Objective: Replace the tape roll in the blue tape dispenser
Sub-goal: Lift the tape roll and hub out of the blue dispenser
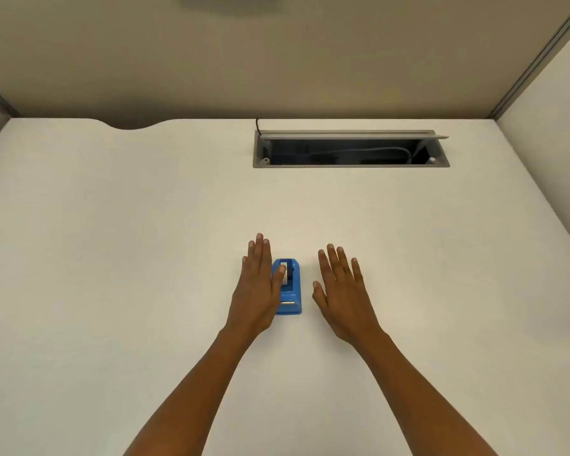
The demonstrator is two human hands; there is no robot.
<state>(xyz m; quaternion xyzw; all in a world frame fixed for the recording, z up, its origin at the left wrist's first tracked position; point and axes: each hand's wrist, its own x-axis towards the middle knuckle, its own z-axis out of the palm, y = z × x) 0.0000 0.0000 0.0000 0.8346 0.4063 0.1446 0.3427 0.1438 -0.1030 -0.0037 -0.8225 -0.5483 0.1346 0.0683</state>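
Note:
A small blue tape dispenser (292,291) stands on the white desk (145,241), its cutter end toward me and a white tape roll (285,273) showing in its top slot. My left hand (255,291) lies flat along the dispenser's left side, fingers straight, thumb resting over the roll; it covers the dispenser's left edge. My right hand (341,294) hovers flat to the right of the dispenser, fingers spread, a small gap away and holding nothing.
A grey cable tray (351,164) with its lid raised is sunk into the desk at the back, with cables inside. Beige partition walls (277,60) close off the back and right side. A curved notch cuts the desk's rear left edge.

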